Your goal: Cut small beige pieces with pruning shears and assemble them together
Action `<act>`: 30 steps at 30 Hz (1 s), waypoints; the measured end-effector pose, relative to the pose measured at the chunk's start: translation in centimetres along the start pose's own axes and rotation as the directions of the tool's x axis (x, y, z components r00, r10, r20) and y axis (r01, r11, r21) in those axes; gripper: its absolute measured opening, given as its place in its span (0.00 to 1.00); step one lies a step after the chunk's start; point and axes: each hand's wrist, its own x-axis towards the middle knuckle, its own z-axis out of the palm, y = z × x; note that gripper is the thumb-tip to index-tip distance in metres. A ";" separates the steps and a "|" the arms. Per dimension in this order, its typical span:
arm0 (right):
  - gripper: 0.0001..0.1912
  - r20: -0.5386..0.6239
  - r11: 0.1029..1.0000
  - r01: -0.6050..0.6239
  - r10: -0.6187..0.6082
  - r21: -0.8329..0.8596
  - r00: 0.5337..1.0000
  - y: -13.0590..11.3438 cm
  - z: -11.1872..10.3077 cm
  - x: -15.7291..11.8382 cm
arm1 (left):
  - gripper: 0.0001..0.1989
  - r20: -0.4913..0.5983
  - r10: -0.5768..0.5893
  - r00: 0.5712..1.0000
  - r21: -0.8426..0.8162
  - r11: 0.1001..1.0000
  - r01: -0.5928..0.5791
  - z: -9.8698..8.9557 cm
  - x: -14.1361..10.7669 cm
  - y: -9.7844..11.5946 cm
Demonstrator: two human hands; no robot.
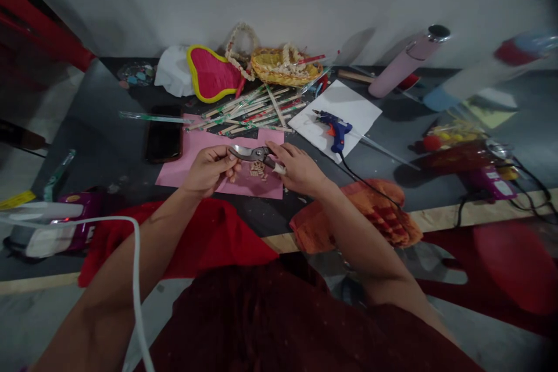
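My right hand (300,170) is closed round the pale handle of the pruning shears (260,154), whose metal blades point left. At the blade tips my left hand (211,170) has its thumb and fingers pinched together; what they hold is too small to name. Below the shears, short cut wooden pieces (258,171) lie on a pink sheet (192,154). Just behind the sheet is a loose pile of wrapped wooden sticks (248,110). A blue glue gun (335,129) rests on a white square (344,106) to the right.
A phone (164,135) lies left of the pink sheet. Along the back stand a yellow-edged pink shape (213,72), a wicker basket (283,72) and a pink bottle (405,64). An orange towel (366,215) and red cloth (218,238) lie at the front edge; a white cable (136,267) hangs left.
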 end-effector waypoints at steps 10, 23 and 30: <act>0.30 0.036 1.000 0.001 -0.002 0.031 0.999 -0.3 -0.4 -0.2 | 0.10 -0.013 -0.067 0.998 -0.070 0.995 0.066 0.2 -0.2 0.4; 0.38 -0.059 0.996 0.089 -0.088 0.009 0.994 1.5 -0.3 -0.1 | 0.11 0.106 -0.130 0.986 -0.184 0.972 0.148 0.4 -0.4 0.1; 0.40 -0.093 0.997 0.065 -0.069 -0.042 0.993 1.6 -0.5 -0.1 | 0.12 0.139 -0.156 0.978 -0.202 0.962 0.182 0.4 -0.6 0.0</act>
